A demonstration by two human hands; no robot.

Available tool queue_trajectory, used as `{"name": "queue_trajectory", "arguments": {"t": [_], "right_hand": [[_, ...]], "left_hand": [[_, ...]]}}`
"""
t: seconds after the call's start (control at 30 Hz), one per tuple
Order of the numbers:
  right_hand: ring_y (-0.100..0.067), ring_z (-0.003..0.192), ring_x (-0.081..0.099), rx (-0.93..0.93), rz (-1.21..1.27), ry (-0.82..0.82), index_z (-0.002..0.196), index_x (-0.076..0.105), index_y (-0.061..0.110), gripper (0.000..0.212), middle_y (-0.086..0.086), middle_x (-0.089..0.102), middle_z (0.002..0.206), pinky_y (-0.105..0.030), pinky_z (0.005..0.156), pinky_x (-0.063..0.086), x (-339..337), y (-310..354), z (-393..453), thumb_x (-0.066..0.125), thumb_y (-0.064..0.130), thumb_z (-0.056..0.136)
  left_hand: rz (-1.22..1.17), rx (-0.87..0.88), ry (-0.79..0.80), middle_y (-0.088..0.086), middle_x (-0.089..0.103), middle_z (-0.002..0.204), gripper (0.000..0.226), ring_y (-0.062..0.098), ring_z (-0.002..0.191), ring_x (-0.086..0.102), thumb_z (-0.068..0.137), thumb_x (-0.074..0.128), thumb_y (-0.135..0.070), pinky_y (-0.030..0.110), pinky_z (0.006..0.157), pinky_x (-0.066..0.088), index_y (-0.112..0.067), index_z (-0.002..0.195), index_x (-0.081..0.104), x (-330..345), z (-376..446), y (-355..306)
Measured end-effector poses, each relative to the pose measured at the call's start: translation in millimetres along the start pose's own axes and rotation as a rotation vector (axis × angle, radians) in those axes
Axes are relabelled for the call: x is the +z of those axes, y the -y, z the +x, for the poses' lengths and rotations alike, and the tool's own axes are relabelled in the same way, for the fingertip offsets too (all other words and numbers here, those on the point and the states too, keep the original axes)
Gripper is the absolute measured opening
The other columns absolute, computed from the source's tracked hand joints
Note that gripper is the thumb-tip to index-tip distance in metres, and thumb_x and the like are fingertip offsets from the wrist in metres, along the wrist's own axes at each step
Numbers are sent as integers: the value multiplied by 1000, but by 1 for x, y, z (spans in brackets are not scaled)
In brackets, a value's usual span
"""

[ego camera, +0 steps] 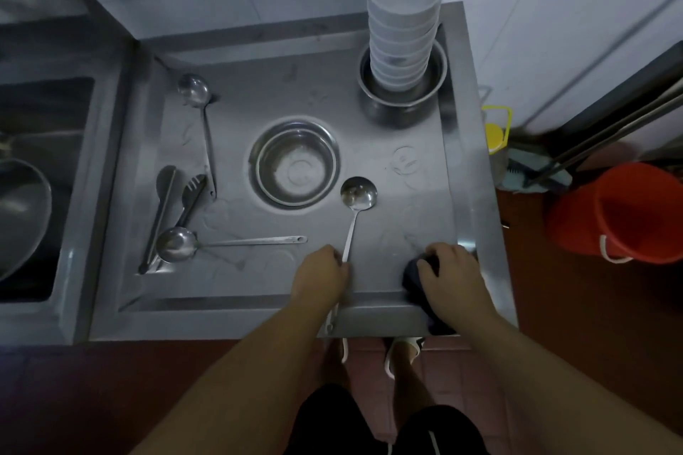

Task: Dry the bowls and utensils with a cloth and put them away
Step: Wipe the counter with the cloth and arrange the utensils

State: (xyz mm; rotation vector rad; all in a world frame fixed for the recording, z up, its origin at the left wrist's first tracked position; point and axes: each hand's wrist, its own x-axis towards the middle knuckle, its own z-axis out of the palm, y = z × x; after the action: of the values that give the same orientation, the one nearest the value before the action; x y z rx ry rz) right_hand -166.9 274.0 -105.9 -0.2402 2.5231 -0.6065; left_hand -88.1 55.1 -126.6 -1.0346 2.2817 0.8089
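Note:
My left hand [325, 271] grips the handle of a steel ladle [357, 192] whose bowl lies on the steel counter [236, 318]. My right hand [452, 270] holds a dark cloth [413, 277] at the counter's front right edge. A steel bowl [295, 162] sits in the middle. A stack of white bowls [403, 22] stands in a steel pot [403, 100] at the back right. Two more ladles [194, 89] [175, 244] and dark tongs [164, 210] lie at the left.
A sink with a wok [22, 210] is at the far left. On the floor to the right stand a red bucket [621, 210], a yellow-capped bottle [495, 133] and mop handles [610, 133]. My feet [403, 351] are below the counter's front edge.

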Motion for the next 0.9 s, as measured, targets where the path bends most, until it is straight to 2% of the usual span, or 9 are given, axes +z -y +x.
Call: {"name": "queue_trajectory", "arguments": {"t": [0.07,0.13,0.23,0.33,0.43,0.53,0.63,0.77,0.9], "right_hand": [[-30,120,55,18,4,-30,127,66,13,31,-12,65,125,-46,107,46,3,4,1,60,29,101],[-30,121,56,37,7,-57,128,66,12,32,-11,66,126,-46,107,46,5,9,1,60,28,101],[-29,121,56,51,-8,-87,129,66,12,33,-11,66,127,-45,108,45,8,18,0,60,29,102],[-28,121,56,43,-22,-111,129,66,13,32,-9,65,127,-46,108,46,12,24,-2,59,30,102],[-27,116,59,22,-56,-131,124,67,11,29,-10,67,124,-45,104,48,15,25,-2,59,28,102],[-34,117,59,28,-97,-151,124,67,5,30,-16,67,124,-51,103,49,19,22,0,61,22,99],[-39,122,57,72,-111,-164,129,65,4,35,-20,65,130,-56,105,49,23,19,-1,64,19,97],[-40,127,56,122,-144,-133,137,60,7,42,-20,62,137,-54,108,47,27,18,-2,64,24,99],[-40,131,54,177,-152,-115,143,56,9,48,-19,59,143,-53,109,46,30,25,-2,64,30,100]], "left_hand": [[-59,9,33,2,74,99,18,27,99,70,96,64,-31,33,80,51,-20,106,73,1,6,3],[-207,-20,100,1,74,83,11,27,87,73,93,66,-23,35,77,58,-21,89,76,0,11,7],[-473,-113,187,6,77,79,17,27,79,75,90,73,-15,40,75,66,-21,74,77,-8,12,17],[-566,-122,223,1,77,81,14,19,76,71,91,76,-15,37,81,62,-25,81,77,-24,13,35],[-572,-104,209,-5,77,82,11,12,72,67,91,76,-17,29,75,58,-26,86,80,-49,13,64],[-550,-89,173,-6,76,76,17,11,71,66,93,75,-17,27,73,58,-27,81,80,-77,12,101],[-558,-122,124,2,79,88,13,16,79,69,95,73,-16,27,72,58,-25,91,82,-99,13,139],[-633,-215,78,13,79,96,15,19,79,67,98,70,-11,30,68,58,-21,98,81,-114,15,179],[-666,-261,79,7,76,90,18,17,77,66,98,68,-11,26,63,57,-23,97,81,-118,21,196]]}}
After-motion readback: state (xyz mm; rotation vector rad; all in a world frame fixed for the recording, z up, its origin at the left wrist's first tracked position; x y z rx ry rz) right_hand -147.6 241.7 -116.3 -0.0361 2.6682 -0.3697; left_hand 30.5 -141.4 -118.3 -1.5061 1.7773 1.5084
